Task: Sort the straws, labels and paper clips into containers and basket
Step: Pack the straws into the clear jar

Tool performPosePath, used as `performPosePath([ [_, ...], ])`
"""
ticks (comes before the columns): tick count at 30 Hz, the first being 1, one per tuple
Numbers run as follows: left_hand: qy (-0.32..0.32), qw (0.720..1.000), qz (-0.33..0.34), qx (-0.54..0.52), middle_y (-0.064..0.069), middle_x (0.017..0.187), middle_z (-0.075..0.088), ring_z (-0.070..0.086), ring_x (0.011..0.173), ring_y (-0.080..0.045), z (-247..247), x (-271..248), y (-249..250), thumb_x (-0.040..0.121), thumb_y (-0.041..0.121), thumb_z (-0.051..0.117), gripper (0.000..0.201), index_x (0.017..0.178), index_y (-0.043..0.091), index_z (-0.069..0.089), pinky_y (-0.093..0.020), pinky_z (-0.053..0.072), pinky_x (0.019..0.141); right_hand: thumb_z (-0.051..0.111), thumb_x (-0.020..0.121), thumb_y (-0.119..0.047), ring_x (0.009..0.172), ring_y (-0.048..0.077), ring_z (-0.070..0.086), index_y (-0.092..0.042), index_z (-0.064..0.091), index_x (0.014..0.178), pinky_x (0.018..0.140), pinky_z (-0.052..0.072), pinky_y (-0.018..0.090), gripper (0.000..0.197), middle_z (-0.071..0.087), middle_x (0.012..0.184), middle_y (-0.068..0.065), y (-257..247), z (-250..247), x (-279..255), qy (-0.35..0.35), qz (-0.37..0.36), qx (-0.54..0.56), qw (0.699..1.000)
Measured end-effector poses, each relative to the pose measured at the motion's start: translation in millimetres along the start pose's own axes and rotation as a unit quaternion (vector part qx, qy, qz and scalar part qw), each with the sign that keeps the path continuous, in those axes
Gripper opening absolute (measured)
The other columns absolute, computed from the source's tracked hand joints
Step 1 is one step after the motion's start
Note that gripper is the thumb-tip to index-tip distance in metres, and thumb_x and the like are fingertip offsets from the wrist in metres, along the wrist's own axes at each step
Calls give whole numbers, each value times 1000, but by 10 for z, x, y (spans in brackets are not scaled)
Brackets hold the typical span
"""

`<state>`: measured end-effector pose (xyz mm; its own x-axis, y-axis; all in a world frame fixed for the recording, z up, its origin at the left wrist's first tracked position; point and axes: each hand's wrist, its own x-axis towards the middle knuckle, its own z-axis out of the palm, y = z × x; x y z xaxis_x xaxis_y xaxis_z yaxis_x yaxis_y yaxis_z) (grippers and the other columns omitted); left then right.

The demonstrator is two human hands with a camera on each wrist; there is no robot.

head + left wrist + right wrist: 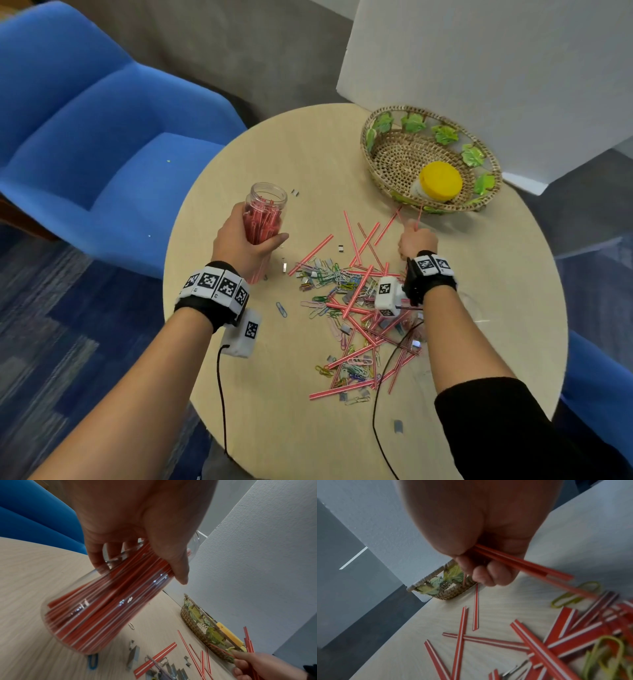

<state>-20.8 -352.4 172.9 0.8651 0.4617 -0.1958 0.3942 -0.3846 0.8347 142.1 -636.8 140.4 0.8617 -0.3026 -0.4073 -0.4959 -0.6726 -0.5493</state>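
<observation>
A round wooden table (260, 394) is carrying the whole job, with a blue armchair (85, 137) standing off to its left. At the far right edge a woven basket (387, 161) trimmed with green leaves is holding a yellow-lidded container (440, 181) lying on its side. The left hand (245, 241) is wrapping its fingers and thumb round a clear plastic jar (265, 202) already packed with red-and-white straws; the left wrist view shows the jar tilting, its base near the tabletop. The right hand (417, 241) is curling closed just short of the basket, pinching a few straws (520, 561) whose ends are sticking out both sides of the fist. Between the hands, loose straws (352, 310) are lying criss-crossed over a heap of coloured paper clips (329, 277) and small grey label pieces (345, 329); one blue paper clip (281, 309) is sitting apart.

The step in hand looks to be gathering straws for the jar. To do it well, the right hand should be squaring the bundle's ends together, bringing it across parallel to the jar's axis, and feeding it in while the mouth is leaning toward it, so no straw is snagging on the rim or dragging clips along.
</observation>
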Motion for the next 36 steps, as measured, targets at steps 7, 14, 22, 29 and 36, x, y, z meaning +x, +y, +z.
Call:
performPosePath([
  [7, -9, 1000, 0, -1, -1, 123, 65, 61, 111, -21, -7, -3, 9, 74, 44, 85, 73, 130, 17, 48, -32, 46, 92, 44, 97, -7, 94, 30, 59, -15, 60, 116, 72, 45, 28, 26, 65, 116, 15, 3, -32, 92, -32, -8, -6, 999],
  [14, -29, 999, 3, 16, 2, 124, 65, 62, 111, -19, 16, 2, 15, 73, 47, 84, 74, 132, 20, 47, -33, 47, 94, 63, 92, -38, 111, 37, 59, -3, 49, 128, 83, 45, 35, 53, 60, 125, 19, -179, 190, -30, -2, -28, -75, 997],
  [22, -16, 1000, -2, 13, 2, 121, 65, 60, 105, -17, 15, 20, 27, 75, 44, 84, 72, 132, 19, 47, -30, 44, 88, 63, 92, -19, 96, 30, 68, -17, 73, 104, 78, 50, 28, 15, 73, 104, 10, -149, 415, -289, 46, -113, -101, 987],
  [29, -1, 1000, -6, 2, -1, 118, 67, 63, 104, -21, 21, 40, -3, 73, 44, 85, 73, 131, 17, 49, -30, 46, 87, 73, 84, -45, 108, 29, 64, -13, 64, 120, 87, 49, 33, 49, 68, 118, 6, 31, 181, -396, 51, -89, -69, 992],
  [36, -5, 1000, -11, 14, -2, 121, 66, 62, 106, -23, 31, 31, 46, 74, 45, 84, 76, 133, 17, 47, -31, 44, 88, 78, 78, -48, 104, 34, 64, -9, 49, 122, 83, 54, 38, 66, 65, 113, 12, 62, 439, -645, -32, -72, -180, 981],
])
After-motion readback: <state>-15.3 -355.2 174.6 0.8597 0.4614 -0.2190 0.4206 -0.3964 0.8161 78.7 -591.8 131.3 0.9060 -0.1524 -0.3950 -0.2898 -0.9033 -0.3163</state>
